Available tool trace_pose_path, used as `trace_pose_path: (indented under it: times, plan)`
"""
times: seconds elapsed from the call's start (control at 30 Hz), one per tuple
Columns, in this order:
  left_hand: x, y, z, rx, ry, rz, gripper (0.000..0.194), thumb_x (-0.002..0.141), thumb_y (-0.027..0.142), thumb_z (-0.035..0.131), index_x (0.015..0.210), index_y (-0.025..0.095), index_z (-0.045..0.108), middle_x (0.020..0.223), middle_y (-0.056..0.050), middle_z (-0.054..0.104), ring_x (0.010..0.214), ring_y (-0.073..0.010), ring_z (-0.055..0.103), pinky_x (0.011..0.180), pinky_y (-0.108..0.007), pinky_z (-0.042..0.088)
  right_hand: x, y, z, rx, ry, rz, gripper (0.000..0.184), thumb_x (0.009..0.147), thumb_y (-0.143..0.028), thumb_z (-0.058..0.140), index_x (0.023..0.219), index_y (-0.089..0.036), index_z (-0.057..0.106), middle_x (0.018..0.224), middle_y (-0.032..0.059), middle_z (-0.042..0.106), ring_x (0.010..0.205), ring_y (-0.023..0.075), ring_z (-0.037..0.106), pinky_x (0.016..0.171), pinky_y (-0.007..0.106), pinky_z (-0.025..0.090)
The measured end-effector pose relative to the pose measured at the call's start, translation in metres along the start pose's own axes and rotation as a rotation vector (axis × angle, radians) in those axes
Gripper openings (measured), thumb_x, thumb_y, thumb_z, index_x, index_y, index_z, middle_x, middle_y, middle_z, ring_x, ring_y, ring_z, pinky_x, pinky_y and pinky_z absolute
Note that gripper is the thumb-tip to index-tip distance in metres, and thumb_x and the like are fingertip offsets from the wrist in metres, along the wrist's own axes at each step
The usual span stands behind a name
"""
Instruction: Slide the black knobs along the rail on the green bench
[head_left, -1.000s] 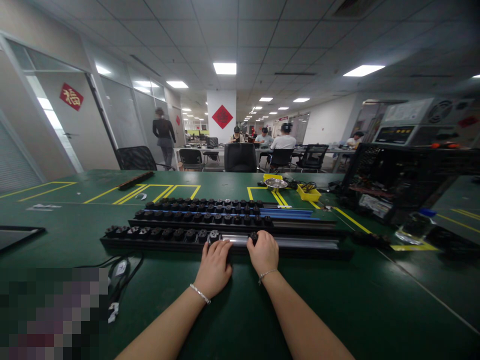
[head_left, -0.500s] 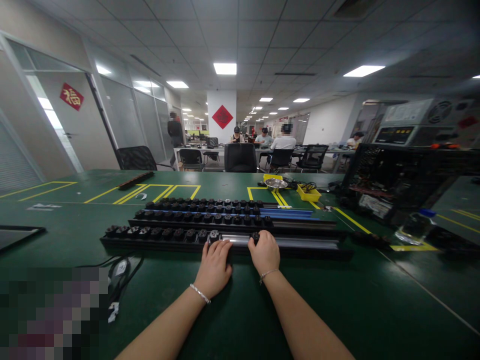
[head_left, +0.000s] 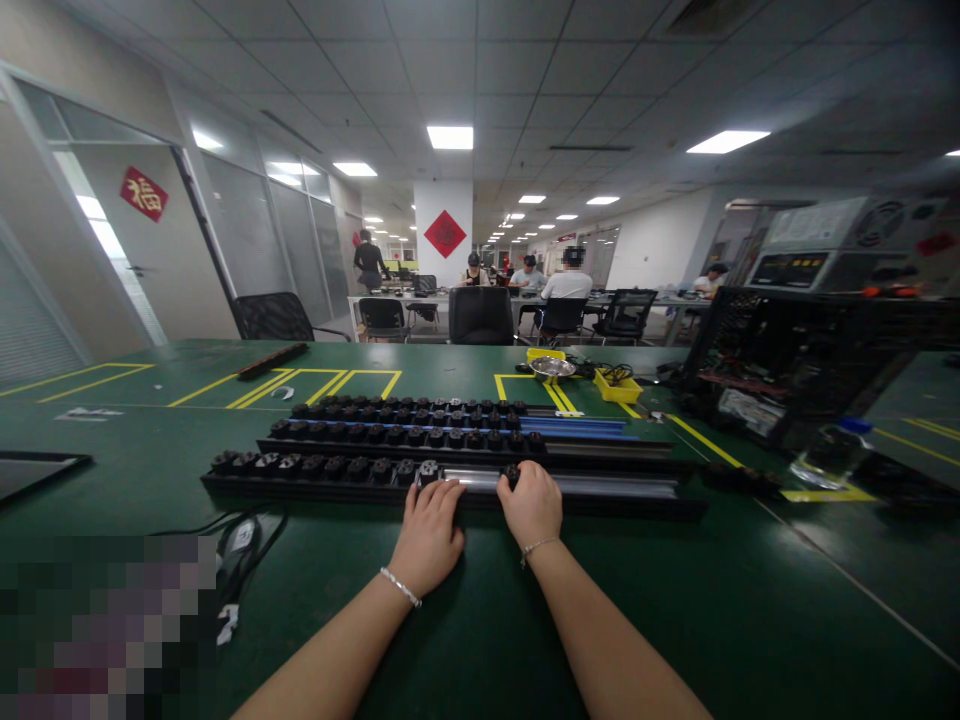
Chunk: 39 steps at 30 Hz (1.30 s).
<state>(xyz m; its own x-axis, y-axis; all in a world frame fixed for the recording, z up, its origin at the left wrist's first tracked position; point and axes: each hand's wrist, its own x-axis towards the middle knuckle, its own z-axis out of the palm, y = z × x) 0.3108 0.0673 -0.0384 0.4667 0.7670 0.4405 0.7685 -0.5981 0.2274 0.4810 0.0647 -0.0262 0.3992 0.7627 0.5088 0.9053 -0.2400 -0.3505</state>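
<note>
My left hand (head_left: 429, 540) lies with its fingers stretched over the near edge of a long black rail (head_left: 630, 487), beside the last piece of a row of small black knob-like pieces (head_left: 334, 468). Between the thumb and fingers of my right hand (head_left: 534, 505) is one more small black knob-like piece (head_left: 511, 474), held over the rail's bare silver channel. My fingers partly cover it, so I cannot tell whether it touches the channel. Behind, parallel rails carry more such pieces (head_left: 416, 436), one with a blue strip (head_left: 577, 428).
Yellow trays (head_left: 616, 386) and a metal bowl (head_left: 553, 368) stand beyond the rails. At right are an opened computer case (head_left: 772, 350) and a clear, blue-topped container (head_left: 829, 455). Cables (head_left: 247, 560) lie at left on the green table (head_left: 480, 640). Several people sit farther back.
My right hand has shifted very slightly to the right with the black piece. My left hand has stayed in place. In the background a walking person has moved to the right and farther away.
</note>
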Motion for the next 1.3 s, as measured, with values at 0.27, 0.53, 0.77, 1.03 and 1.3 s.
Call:
trace_pose_path:
  times: [0.27, 0.53, 0.77, 1.03, 1.3]
  plan:
    - [0.0003, 0.0007, -0.0006, -0.001, 0.009, 0.0, 0.056, 0.07, 0.014, 0.049, 0.124, 0.022, 0.046, 0.13, -0.005, 0.052, 0.123, -0.0227, 0.039, 0.11, -0.05, 0.016, -0.0004, 0.0005, 0.0003, -0.046, 0.013, -0.01, 0.016, 0.079, -0.031, 0.049, 0.081, -0.016, 0.055, 0.085, 0.0081, 0.061, 0.083, 0.0203, 0.056, 0.076, 0.031, 0.032]
    - [0.0001, 0.001, -0.0016, -0.001, 0.0, -0.002, 0.055, 0.07, 0.014, 0.048, 0.125, 0.022, 0.045, 0.13, -0.004, 0.051, 0.123, -0.0221, 0.039, 0.111, -0.05, 0.015, -0.0003, -0.0002, 0.0006, -0.031, 0.01, 0.0, 0.019, 0.079, -0.031, 0.048, 0.084, -0.016, 0.057, 0.088, 0.0093, 0.063, 0.086, 0.0205, 0.056, 0.085, 0.034, 0.029]
    - [0.0, 0.0008, -0.0009, 0.006, 0.001, 0.0, 0.056, 0.07, 0.013, 0.048, 0.125, 0.022, 0.045, 0.13, -0.005, 0.051, 0.124, -0.0222, 0.038, 0.111, -0.049, 0.013, -0.0008, -0.0008, 0.0004, -0.017, 0.009, 0.02, 0.019, 0.08, -0.031, 0.047, 0.086, -0.015, 0.056, 0.091, 0.0091, 0.063, 0.088, 0.0203, 0.057, 0.093, 0.037, 0.024]
    - [-0.0002, 0.0, 0.0, 0.014, 0.012, 0.006, 0.056, 0.07, 0.014, 0.049, 0.125, 0.022, 0.045, 0.13, -0.005, 0.051, 0.123, -0.0221, 0.039, 0.111, -0.049, 0.015, 0.0017, 0.003, -0.0024, -0.044, 0.001, 0.04, 0.018, 0.079, -0.03, 0.048, 0.085, -0.015, 0.056, 0.091, 0.0094, 0.062, 0.089, 0.0207, 0.056, 0.089, 0.035, 0.029]
    - [-0.0007, 0.0008, -0.002, 0.003, 0.002, 0.005, 0.056, 0.069, 0.014, 0.049, 0.125, 0.022, 0.045, 0.13, -0.005, 0.051, 0.123, -0.0223, 0.039, 0.11, -0.05, 0.016, 0.0037, 0.004, -0.0032, -0.049, -0.062, 0.076, 0.02, 0.082, -0.032, 0.045, 0.088, -0.015, 0.054, 0.091, 0.0092, 0.059, 0.077, 0.0186, 0.058, 0.066, 0.028, 0.036]
